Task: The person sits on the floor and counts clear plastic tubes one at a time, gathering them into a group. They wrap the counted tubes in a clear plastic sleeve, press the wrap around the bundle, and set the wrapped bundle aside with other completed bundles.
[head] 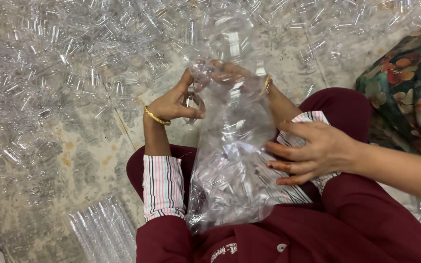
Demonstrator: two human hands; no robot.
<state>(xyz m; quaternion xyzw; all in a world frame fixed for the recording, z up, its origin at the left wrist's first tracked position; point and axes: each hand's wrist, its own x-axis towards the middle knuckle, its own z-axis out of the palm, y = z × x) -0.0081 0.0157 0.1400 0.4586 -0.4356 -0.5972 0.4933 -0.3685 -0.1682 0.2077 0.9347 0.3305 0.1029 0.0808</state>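
clear plastic bag [232, 160] stands upright in your lap, its bottom resting against your maroon top [269, 243] and its mouth raised toward the floor ahead, so the small pieces already inside settle downward instead of spilling. your left hand [176, 103] is curled, thumb and forefinger pinched on what looks like a small clear plastic piece [189, 100] just beside the bag's upper edge, close enough to feed it in. your right hand [232, 73] sits behind the film near the mouth, fingers bent as if gripping the rim to hold it open, though the glare keeps me from telling exactly. another person's hand [313, 151] comes in from the right, fingers spread flat against the bag's side, seemingly steadying it. a heap of clear plastic pieces [74, 63] covers the stone floor [88, 160] within easy reach of your left hand.
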